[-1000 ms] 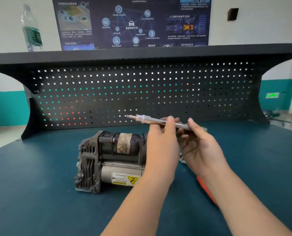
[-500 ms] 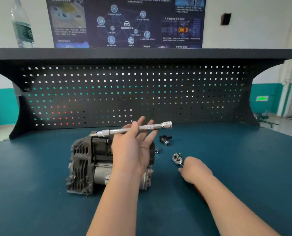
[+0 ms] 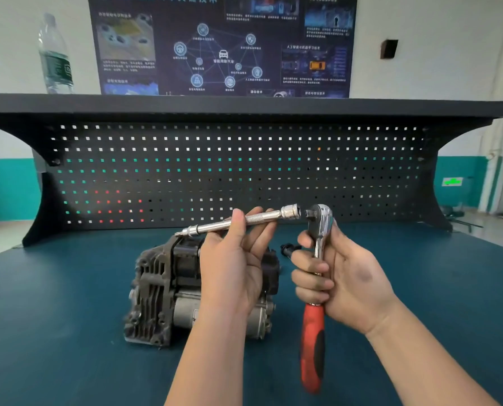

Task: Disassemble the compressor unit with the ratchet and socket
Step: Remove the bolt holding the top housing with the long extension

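The grey compressor unit [image 3: 162, 291] lies on the blue table, partly hidden behind my left hand. My left hand [image 3: 232, 268] holds a chrome extension bar [image 3: 215, 227] between thumb and fingers, its socket end [image 3: 290, 211] pointing right. My right hand [image 3: 338, 276] grips the ratchet [image 3: 317, 253] by its metal neck, head up, red handle [image 3: 312, 347] hanging down. The ratchet's square drive [image 3: 310, 213] sits a small gap from the bar's socket end, not joined.
A small black part [image 3: 287, 248] lies on the table behind my hands. A black pegboard back panel [image 3: 244, 171] with a shelf rises at the table's far edge. A water bottle [image 3: 55, 57] stands on the shelf at left.
My right hand picked the ratchet up off the table and raised it. The ratchet head now faces the socket end of the extension bar held in my left hand.
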`<state>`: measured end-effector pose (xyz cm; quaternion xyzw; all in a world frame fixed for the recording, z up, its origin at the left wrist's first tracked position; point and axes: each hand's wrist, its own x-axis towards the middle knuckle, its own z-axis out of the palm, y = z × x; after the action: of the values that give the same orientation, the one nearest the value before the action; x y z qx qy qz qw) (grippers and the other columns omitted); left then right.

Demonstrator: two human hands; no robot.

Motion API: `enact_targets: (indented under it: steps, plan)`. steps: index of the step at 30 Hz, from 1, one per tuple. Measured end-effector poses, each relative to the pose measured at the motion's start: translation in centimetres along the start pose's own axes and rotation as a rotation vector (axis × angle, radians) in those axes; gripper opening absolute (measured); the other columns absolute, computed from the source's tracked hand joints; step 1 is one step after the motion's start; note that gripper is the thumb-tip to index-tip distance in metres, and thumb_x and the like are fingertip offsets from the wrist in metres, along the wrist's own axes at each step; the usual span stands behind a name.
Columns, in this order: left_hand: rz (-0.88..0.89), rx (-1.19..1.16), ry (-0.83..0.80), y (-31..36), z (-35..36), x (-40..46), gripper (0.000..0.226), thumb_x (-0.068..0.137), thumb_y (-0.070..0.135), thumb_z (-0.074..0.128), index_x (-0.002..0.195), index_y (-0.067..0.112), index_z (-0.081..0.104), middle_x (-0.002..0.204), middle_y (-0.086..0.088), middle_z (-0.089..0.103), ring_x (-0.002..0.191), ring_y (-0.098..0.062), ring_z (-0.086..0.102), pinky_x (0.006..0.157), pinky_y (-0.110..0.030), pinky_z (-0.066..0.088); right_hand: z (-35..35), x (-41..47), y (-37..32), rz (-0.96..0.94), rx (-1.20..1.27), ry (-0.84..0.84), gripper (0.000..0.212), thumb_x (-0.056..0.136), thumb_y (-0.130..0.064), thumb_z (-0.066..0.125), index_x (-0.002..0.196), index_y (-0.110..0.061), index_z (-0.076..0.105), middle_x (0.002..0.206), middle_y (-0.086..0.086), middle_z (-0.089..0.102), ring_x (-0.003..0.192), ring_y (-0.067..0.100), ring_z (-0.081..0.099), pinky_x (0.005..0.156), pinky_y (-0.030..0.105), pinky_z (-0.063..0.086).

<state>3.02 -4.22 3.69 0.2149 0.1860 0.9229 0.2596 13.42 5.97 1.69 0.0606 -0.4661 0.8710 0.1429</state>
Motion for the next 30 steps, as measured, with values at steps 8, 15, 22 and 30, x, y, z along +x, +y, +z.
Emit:
enact_targets:
  steps: [8,15,22,30]
  plan:
    - [0.025,0.018,-0.012,0.0,-0.1,0.0,0.013,0.094,0.010,0.052,0.094,-0.003,0.053,0.076,-0.011,0.073,0.073,-0.023,0.072,0.058,-0.024,0.056,0.6,-0.5,-0.1,-0.054,0.004,-0.167,0.034,0.092,-0.039,0.041,0.085,-0.011,0.058,0.062,-0.002,0.036,0.050,0.010,0.022,0.048,0.024,0.019]
    - [0.028,0.078,-0.022,-0.1,-0.4,0.0,0.014,0.093,0.012,0.054,0.100,0.002,0.047,0.078,-0.011,0.074,0.074,-0.023,0.073,0.059,-0.025,0.057,0.3,-0.5,-0.2,-0.072,-0.082,-0.082,0.038,0.092,-0.042,0.043,0.080,-0.011,0.061,0.058,-0.003,0.041,0.042,0.006,0.036,0.044,0.020,0.026]
    - [0.052,0.119,-0.057,0.4,-0.8,0.3,0.014,0.092,0.014,0.054,0.098,0.006,0.044,0.081,-0.011,0.074,0.075,-0.024,0.073,0.060,-0.026,0.057,0.6,-0.6,0.0,-0.102,-0.052,-0.096,0.032,0.078,-0.037,0.064,0.079,-0.005,0.066,0.053,0.000,0.044,0.036,0.006,0.038,0.039,0.019,0.028]
    - [0.052,0.135,-0.068,0.1,-1.2,0.5,0.016,0.092,0.013,0.055,0.098,0.006,0.043,0.081,-0.011,0.074,0.076,-0.024,0.072,0.061,-0.026,0.057,1.0,-0.7,-0.4,-0.002,-0.043,-0.082,0.059,0.087,-0.061,0.034,0.075,-0.010,0.060,0.051,-0.004,0.035,0.041,0.008,0.018,0.040,0.021,0.018]
